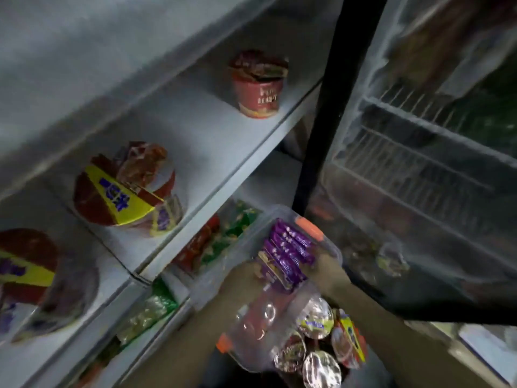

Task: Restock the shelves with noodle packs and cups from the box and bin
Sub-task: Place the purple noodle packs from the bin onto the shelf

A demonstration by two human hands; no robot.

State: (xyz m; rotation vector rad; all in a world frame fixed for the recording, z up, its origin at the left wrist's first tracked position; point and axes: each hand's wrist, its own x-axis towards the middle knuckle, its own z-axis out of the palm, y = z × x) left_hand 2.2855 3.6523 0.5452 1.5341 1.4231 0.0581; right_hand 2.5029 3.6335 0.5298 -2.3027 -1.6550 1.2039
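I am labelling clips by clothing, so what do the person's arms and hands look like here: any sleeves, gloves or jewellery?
Both forearms are bare as far as the frame shows: no sleeve edge, glove, watch or ring is visible on the left hand or the right hand. The picture is motion-blurred, so small jewellery could be missed.

Your head camera looked down and to the left, tilted hard, so the white shelves [179, 152] ran as slanted bands. It sat close above the clear bin [268, 278]. The glass-door cooler [419, 152] filled its right side.
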